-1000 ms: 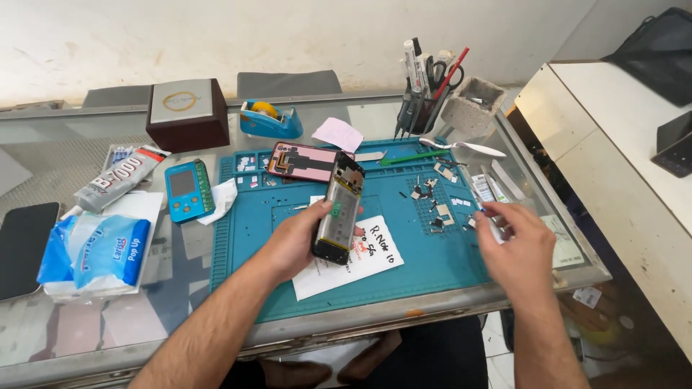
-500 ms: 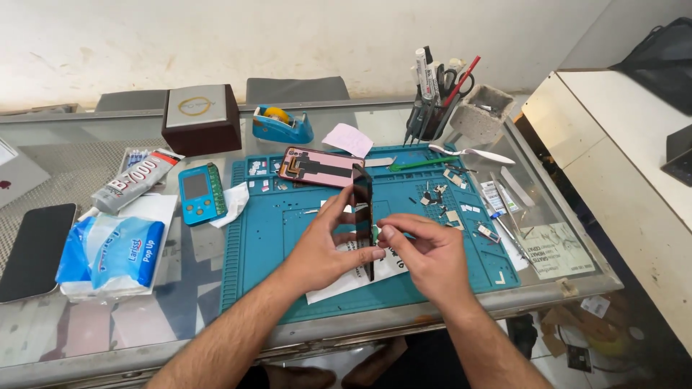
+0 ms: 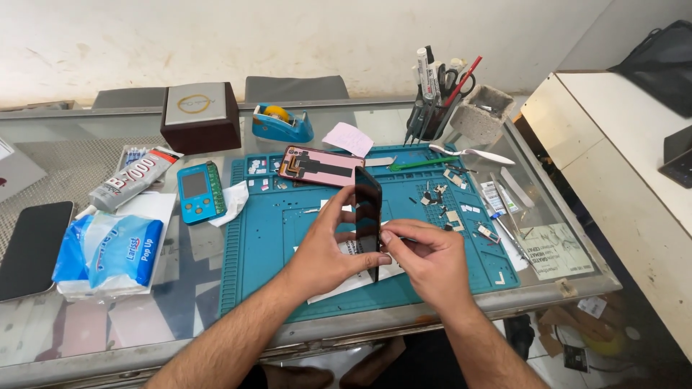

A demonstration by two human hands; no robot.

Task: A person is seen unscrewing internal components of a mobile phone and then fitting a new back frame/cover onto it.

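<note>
My left hand point(image 3: 326, 252) grips a dark phone body point(image 3: 367, 209), held upright on its edge above the blue work mat point(image 3: 267, 238). My right hand point(image 3: 425, 263) is beside it with fingertips pinched at the phone's lower right edge; what they pinch is too small to tell. A white paper sheet point(image 3: 346, 284) lies on the mat under both hands. An opened phone back with a pinkish frame point(image 3: 321, 166) lies flat at the mat's far side.
Small parts and screws point(image 3: 447, 209) are scattered on the mat's right. A tool cup point(image 3: 432, 115), tape dispenser point(image 3: 282, 124), brown box point(image 3: 200, 115), glue tube point(image 3: 133, 179), blue handheld device point(image 3: 200, 191), wipes pack point(image 3: 108, 248) and black phone point(image 3: 32, 245) sit on the glass table.
My right hand came in from the mat's right side to the phone's edge. The phone has turned from showing its open inside to standing edge-on, dark face visible.
</note>
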